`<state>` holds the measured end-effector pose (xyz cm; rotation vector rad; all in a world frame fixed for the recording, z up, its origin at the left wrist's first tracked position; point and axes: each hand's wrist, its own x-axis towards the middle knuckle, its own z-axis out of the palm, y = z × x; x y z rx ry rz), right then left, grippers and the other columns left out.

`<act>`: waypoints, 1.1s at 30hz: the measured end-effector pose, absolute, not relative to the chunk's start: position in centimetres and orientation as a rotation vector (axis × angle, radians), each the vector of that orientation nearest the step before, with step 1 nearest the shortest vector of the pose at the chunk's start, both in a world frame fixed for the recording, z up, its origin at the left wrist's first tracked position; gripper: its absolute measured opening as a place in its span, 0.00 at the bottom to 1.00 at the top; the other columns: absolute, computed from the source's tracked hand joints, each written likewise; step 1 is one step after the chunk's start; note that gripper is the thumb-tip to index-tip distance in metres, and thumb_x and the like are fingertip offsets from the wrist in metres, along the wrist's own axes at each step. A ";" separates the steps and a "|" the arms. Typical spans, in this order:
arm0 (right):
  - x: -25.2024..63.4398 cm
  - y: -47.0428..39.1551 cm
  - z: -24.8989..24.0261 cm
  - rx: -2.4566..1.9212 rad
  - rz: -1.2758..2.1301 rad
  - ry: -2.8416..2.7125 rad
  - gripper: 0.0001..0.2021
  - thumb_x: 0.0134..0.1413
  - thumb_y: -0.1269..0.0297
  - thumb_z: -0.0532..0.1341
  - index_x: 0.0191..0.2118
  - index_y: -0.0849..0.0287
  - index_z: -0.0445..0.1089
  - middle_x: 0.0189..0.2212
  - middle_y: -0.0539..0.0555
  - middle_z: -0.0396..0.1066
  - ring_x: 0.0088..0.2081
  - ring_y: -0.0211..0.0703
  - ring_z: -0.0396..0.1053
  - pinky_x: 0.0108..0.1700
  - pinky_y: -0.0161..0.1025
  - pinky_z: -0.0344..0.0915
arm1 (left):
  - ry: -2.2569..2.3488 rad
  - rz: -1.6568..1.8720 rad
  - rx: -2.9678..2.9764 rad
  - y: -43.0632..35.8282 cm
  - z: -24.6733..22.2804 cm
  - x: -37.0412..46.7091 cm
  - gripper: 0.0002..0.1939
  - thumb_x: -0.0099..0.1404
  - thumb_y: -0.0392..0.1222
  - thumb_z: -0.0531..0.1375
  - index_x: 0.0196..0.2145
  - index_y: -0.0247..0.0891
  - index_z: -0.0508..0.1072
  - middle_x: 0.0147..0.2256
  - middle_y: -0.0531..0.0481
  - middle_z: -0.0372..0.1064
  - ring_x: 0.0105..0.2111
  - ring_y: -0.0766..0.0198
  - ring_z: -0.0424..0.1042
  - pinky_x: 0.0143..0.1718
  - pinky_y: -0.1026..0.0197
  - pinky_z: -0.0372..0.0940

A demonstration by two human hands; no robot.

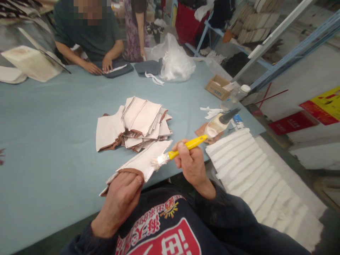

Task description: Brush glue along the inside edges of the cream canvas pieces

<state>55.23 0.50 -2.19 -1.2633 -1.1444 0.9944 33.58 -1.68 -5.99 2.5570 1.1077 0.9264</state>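
Observation:
My right hand (191, 163) is closed around the yellow handle of a paintbrush (188, 146). Its pale, whitish bristles rest at or just over the face of a cream fabric piece (148, 157) with brown edging. My left hand (123, 193) grips that piece at its near, brown-edged end, the fingers partly tucked behind it. Just beyond lies a loose pile of similar cream pieces with brown edges (142, 115). To the right of the brush, a cut-open plastic bottle (216, 125) with a dark neck lies tilted, pale residue inside it.
Long white strips (255, 177) lie side by side at the table's right edge. Behind the bottle stand a clear jar with a white lid (240, 94) and a small cardboard box (218, 86). Across the blue-grey table (47, 141), a co-worker handles dark fabric (119, 71) near a plastic bag (176, 63).

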 end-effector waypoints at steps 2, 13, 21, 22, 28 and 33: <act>56.0 0.7 -1.9 -1.263 0.993 -1.150 0.19 0.66 0.50 0.57 0.28 0.57 0.67 0.11 0.42 0.58 0.13 0.32 0.55 0.18 0.31 0.56 | 1.133 0.951 2.456 -1.9 -6.0 34.0 0.15 0.69 0.26 0.53 0.27 0.40 0.65 0.25 0.52 0.65 0.27 0.62 0.64 0.32 0.61 0.59; 54.9 0.9 -1.9 -0.866 1.108 -1.242 0.15 0.68 0.52 0.56 0.33 0.56 0.69 0.14 0.41 0.58 0.14 0.32 0.55 0.17 0.31 0.55 | 1.188 0.785 1.257 -0.5 -3.2 34.7 0.15 0.68 0.54 0.62 0.42 0.39 0.77 0.38 0.47 0.75 0.38 0.57 0.72 0.40 0.60 0.68; 55.6 2.6 -3.4 -0.728 0.689 -1.491 0.09 0.69 0.60 0.56 0.38 0.54 0.71 0.19 0.43 0.63 0.18 0.34 0.60 0.22 0.34 0.60 | 1.088 0.729 0.889 -1.3 -3.2 35.0 0.22 0.64 0.54 0.66 0.49 0.37 0.76 0.35 0.48 0.77 0.32 0.60 0.72 0.33 0.63 0.68; 55.9 2.3 -3.4 -0.719 0.665 -1.474 0.09 0.69 0.60 0.56 0.38 0.53 0.71 0.19 0.43 0.63 0.18 0.34 0.60 0.23 0.34 0.60 | 1.093 0.721 0.874 -1.4 -3.3 34.8 0.21 0.64 0.54 0.65 0.48 0.36 0.77 0.33 0.48 0.76 0.30 0.61 0.72 0.32 0.63 0.67; 55.1 2.3 -3.3 -0.666 0.581 -1.640 0.11 0.69 0.59 0.55 0.35 0.53 0.70 0.20 0.45 0.67 0.20 0.36 0.64 0.24 0.36 0.64 | 1.068 0.681 0.915 -1.3 -2.8 34.0 0.21 0.64 0.53 0.65 0.48 0.36 0.78 0.31 0.49 0.75 0.29 0.60 0.71 0.33 0.61 0.67; 54.9 3.2 -4.0 -0.763 0.630 -1.527 0.10 0.70 0.58 0.55 0.39 0.54 0.70 0.21 0.45 0.67 0.21 0.37 0.65 0.24 0.36 0.63 | 1.087 0.676 0.916 -1.1 -2.7 33.4 0.22 0.65 0.54 0.64 0.49 0.36 0.78 0.27 0.51 0.73 0.24 0.62 0.67 0.27 0.63 0.63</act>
